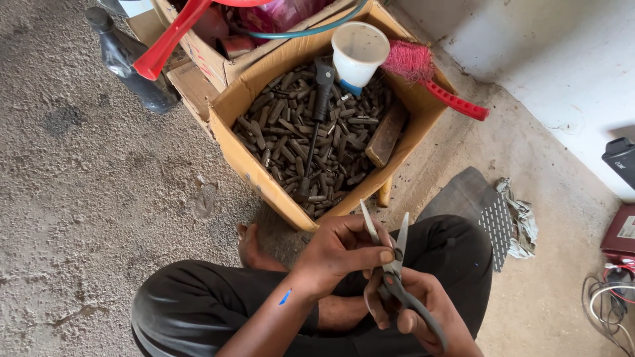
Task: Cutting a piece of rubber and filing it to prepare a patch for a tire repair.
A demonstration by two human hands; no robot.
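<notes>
Above the person's crossed legs, the left hand (344,254) pinches the pivot of a pair of grey scissors (395,277), thumb on top, while the right hand (420,311) wraps around the handles from below; the blades stand open, tips pointing up. Just ahead on the floor sits a cardboard box (248,165) filled with dark metal pieces, holding a white cup (359,51), a red brush (430,79) and a black tool (322,89).

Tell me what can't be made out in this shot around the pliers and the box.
- Pliers, head view: handle ends buried in the right hand.
- Left hand: fingertips curl behind the pliers.
- Cardboard box: bottom hidden under dark metal pieces.
- Red brush: bristles partly behind the white cup.
</notes>
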